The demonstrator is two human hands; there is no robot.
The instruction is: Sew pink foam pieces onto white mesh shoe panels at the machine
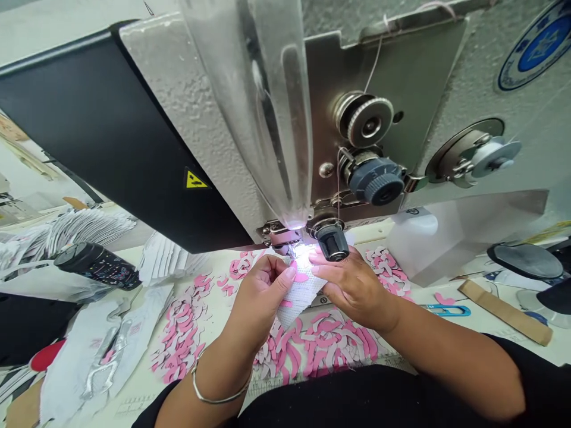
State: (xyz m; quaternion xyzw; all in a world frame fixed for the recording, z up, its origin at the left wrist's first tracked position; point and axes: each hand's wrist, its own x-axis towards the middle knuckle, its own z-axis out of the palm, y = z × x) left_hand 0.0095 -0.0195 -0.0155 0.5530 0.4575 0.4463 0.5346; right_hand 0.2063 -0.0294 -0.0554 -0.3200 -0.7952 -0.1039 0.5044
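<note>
Sewing table (134,380); hands (259,291) (352,291) on white mesh (298,303)

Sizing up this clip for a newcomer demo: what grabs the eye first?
The grey industrial sewing machine head fills the top of the view, with its thread tension dials at upper right. Just below its lit presser foot, the left hand and right hand hold a white mesh piece bearing pink patches. Curved pink-and-grey cutouts lie heaped across the table beneath and beside the hands.

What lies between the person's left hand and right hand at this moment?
In the head view, a white mesh fabric piece with pink patches lies between the left hand and the right hand, gripped by both.
</note>
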